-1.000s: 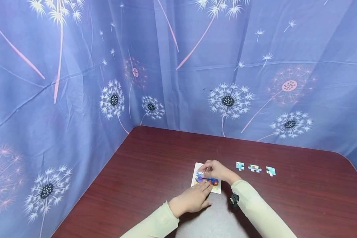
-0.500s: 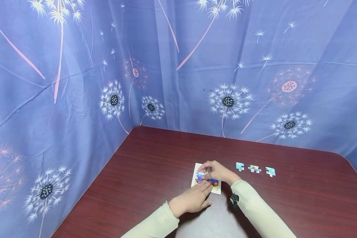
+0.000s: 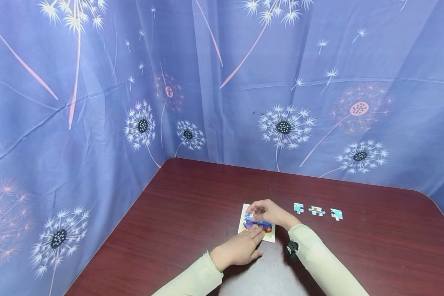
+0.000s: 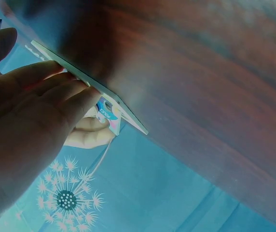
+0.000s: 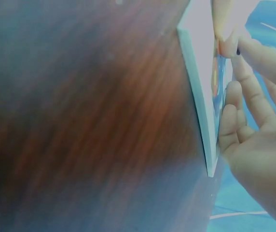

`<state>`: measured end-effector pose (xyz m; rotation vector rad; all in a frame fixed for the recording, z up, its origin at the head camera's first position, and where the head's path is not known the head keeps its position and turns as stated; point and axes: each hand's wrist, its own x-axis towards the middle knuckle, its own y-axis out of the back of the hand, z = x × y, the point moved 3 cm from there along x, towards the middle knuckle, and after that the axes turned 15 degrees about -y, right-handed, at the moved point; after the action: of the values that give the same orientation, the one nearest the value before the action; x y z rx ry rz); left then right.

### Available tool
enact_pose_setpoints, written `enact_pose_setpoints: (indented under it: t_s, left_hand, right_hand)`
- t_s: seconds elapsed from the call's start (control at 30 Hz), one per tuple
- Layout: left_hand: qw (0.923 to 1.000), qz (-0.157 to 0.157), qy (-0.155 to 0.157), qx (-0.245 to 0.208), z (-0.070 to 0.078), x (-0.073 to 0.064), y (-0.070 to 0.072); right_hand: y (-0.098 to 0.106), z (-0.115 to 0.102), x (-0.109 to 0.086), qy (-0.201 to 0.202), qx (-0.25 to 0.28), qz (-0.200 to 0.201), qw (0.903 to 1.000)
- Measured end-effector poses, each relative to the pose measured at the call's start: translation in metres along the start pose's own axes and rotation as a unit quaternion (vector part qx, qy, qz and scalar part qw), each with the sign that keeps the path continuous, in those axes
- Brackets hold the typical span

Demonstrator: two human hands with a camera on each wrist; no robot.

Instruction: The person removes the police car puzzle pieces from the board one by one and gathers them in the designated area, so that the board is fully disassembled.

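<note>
A small puzzle board (image 3: 245,210) with a white border and a blue vehicle picture lies on the table. Flat along its near edge rests my left hand (image 3: 240,247), its fingers straight and pressing on the picture. My right hand (image 3: 271,214) reaches over the board from the right, thumb and fingers bent together close above the picture. In the left wrist view the right hand's fingers (image 4: 87,139) pinch a puzzle piece (image 4: 110,115) printed in blue and pink, tilted up from the board. From the right wrist the board (image 5: 196,63) shows edge-on, and the fingers partly hide its picture.
To the right of the board lie three loose puzzle pieces in a row: a left one (image 3: 298,208), a middle one (image 3: 316,211) and a right one (image 3: 336,214). A blue curtain (image 3: 237,123) with dandelion prints hangs behind the dark red wooden table (image 3: 177,205).
</note>
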<state>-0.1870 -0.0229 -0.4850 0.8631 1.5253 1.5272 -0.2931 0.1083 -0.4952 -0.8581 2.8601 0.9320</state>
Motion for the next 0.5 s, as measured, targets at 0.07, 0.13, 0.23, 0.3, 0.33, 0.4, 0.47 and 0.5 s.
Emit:
enact_pose_setpoints:
  t_s: [0.07, 0.13, 0.23, 0.3, 0.33, 0.4, 0.47, 0.5]
  left_hand:
    - [1.0, 0.0, -0.001, 0.002, 0.0, 0.0, -0.001]
    - [1.0, 0.0, 0.0, 0.003, 0.0, 0.0, -0.001]
    - [1.0, 0.002, -0.001, 0.004, 0.0, 0.0, -0.001]
    - [1.0, 0.003, -0.001, 0.003, 0.0, 0.0, -0.001]
    - [1.0, 0.003, -0.001, 0.002, 0.0, 0.0, -0.001]
    - [1.0, 0.003, -0.001, 0.0, 0.0, 0.0, 0.0]
    - [1.0, 0.003, -0.001, -0.002, 0.0, 0.0, 0.0]
    - [1.0, 0.003, -0.001, -0.002, 0.0, 0.0, 0.0]
  right_hand:
    - [0.0, 0.0, -0.001, 0.002, 0.008, -0.004, 1.0]
    - [0.0, 0.0, -0.001, 0.004, 0.012, -0.005, 0.9999]
    - [0.0, 0.001, -0.001, 0.007, 0.015, -0.002, 0.9999]
    - [0.0, 0.001, -0.001, 0.006, 0.017, -0.001, 0.9998]
    - [0.0, 0.0, -0.001, 0.006, 0.019, 0.0, 0.9998]
    - [0.0, -0.003, -0.004, 0.004, 0.025, 0.001, 0.9997]
    - [0.001, -0.011, -0.009, 0.003, 0.031, 0.002, 0.9995]
    - [0.002, -0.015, -0.011, 0.003, 0.035, 0.001, 0.9994]
